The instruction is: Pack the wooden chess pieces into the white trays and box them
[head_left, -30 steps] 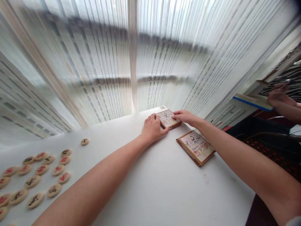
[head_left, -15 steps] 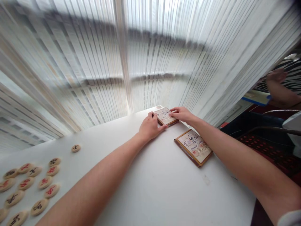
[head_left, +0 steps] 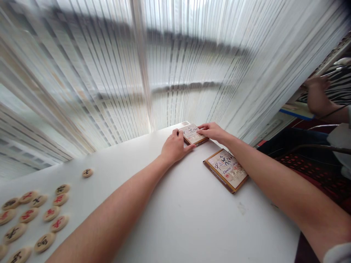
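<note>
At the far end of the white table, a Chinese chess box (head_left: 192, 134) lies flat between my two hands. My left hand (head_left: 175, 145) grips its left side, thumb along the near edge and fingers bent at the far corner. On the opposite side, my right hand (head_left: 213, 132) holds the box's right end, with fingertips on the top. A second, matching Chinese chess box (head_left: 223, 168) rests nearer me, beneath my right forearm, which hides its right part. Several round wooden chess pieces (head_left: 28, 215) with red or black characters are spread at the left.
The white table (head_left: 164, 219) runs up to a string curtain (head_left: 115, 73) at the back. One chess piece (head_left: 87, 172) lies apart from the others. To the right, another person's arm (head_left: 319, 95) shows near a blue-edged board (head_left: 296, 112) and a red perforated chair (head_left: 301, 171).
The view has shifted slightly. Both hands keep their hold on the far box, which has hardly moved; the other person's arm at right has moved a little.
</note>
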Motion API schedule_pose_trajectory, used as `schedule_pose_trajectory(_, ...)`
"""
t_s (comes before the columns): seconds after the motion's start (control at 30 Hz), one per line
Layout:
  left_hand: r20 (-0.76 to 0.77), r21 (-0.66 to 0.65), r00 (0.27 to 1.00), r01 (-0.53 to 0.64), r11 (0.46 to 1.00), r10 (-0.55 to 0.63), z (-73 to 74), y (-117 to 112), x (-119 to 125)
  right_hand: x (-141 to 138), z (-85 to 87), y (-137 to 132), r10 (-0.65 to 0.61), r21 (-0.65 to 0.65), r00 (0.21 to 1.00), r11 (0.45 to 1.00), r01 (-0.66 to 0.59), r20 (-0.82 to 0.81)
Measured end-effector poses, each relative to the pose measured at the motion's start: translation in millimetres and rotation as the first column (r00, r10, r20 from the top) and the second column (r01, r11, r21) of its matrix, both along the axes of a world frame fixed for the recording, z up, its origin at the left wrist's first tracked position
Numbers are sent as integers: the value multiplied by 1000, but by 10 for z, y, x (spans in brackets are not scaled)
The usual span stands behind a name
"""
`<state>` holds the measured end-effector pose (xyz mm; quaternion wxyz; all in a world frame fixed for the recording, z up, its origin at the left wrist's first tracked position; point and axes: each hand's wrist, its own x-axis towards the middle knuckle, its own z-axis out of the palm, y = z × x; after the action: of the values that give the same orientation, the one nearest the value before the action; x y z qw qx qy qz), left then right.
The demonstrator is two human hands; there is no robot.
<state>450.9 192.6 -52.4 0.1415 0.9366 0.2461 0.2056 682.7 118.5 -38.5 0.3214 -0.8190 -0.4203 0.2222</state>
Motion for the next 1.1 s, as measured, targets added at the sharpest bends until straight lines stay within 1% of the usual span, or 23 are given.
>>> schedule_pose_trajectory(0.23,28,29,1000,-3,1000,2,-11,-4,1,-8,-7,-17,20,-5,997,1000,-20,80)
schedule_pose_trajectory(0.37,65,74,998,-16,997,11,-18,-20,-1,-35,-10,-38,11,3,984,1000,-12,180)
schedule_pose_trajectory(0.57,104,117,994,-52,992,40,-37,-26,7,-119,-23,-50,-1,28,943,1000,-9,333)
schedule_pose_trajectory(0.67,118,117,991,-70,991,56,-24,-36,-2,-146,-33,-60,-35,53,928,998,17,372)
schedule_pose_trajectory(0.77,125,113,989,-91,989,77,7,-63,-45,-145,-8,-121,-108,89,911,993,79,397)
schedule_pose_trajectory(0.83,123,115,989,-101,988,87,26,-95,-99,-137,36,-215,-142,99,902,989,110,409)
schedule_pose_trajectory(0.9,115,121,989,-105,987,91,32,-140,-175,-138,89,-359,-142,86,898,989,117,417)
schedule_pose_trajectory(1.0,92,133,992,-101,986,89,15,-230,-325,-195,148,-656,-92,29,903,996,88,420)
schedule_pose_trajectory(1.1,62,144,994,-96,985,88,-16,-340,-496,-338,141,-988,-25,-41,905,998,47,424)
